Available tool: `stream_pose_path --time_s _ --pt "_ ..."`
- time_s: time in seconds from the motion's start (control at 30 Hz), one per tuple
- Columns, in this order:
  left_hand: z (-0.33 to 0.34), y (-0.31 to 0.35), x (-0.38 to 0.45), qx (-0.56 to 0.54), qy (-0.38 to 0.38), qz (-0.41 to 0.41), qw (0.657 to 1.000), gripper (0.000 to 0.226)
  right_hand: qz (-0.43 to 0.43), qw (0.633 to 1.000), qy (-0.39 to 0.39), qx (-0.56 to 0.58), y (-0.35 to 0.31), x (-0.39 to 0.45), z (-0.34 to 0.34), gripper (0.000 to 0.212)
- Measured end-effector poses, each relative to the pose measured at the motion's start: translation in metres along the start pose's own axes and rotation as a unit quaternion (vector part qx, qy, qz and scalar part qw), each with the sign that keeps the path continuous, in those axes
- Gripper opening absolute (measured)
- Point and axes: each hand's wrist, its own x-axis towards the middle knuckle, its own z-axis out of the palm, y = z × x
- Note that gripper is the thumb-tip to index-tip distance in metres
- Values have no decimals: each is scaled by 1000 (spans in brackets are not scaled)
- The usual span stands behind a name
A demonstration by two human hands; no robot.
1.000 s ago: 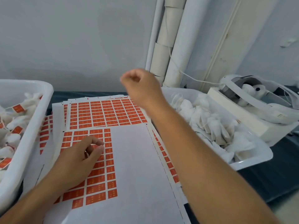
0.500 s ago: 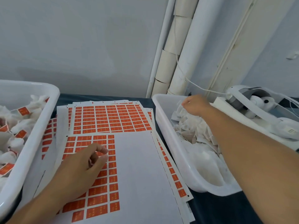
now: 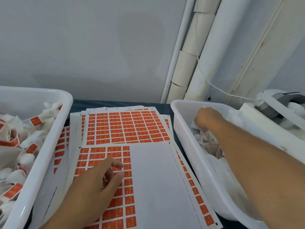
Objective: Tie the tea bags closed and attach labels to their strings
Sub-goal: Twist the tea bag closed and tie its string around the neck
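At the far left, a white tub (image 3: 54,138) is piled with tied tea bags (image 3: 28,142) that already carry orange labels, so much of the job looks done. In the middle, the left hand (image 3: 97,184) rests on a partly used label sheet (image 3: 148,179), thumb and forefinger nearly meeting over an orange sticker; whether one is pinched cannot be told. On the right, the right hand (image 3: 206,118) reaches into a second tub (image 3: 194,146) of unlabelled tea bags (image 3: 208,142), fingers curled down among them, grip hidden. Plenty remain.
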Motion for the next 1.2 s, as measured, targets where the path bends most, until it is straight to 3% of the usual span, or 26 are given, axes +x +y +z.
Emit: stream_pose_path --time_s 0.1,0.33,0.47,0.6,0.8,0.93,1.07,1.2 --pt "0 0 -1 -8 -1 -1 1000 18 -1 995 99 17 6 4 3 14" --pt "-1 2 -3 -6 9 11 1000 16 -52 962 252 89 30 -14 -19 52" --pt "0 4 -5 -32 52 13 998 11 -164 889 317 288 20 -55 -57 60" --pt "-4 13 -12 -124 102 55 985 17 -303 828 232 411 -19 -119 -96 58" --pt "-21 32 -31 -359 111 99 921 49 -430 786 85 435 -93 -209 -90 64" --pt "-23 36 -35 -369 126 102 915 70 -441 757 38 481 -117 -239 -45 59" --pt "-14 34 -28 -369 159 81 912 44 -403 724 110 549 -125 -248 8 40" --pt "-8 25 -21 -320 183 60 928 35 -358 722 86 586 -118 -242 42 31"
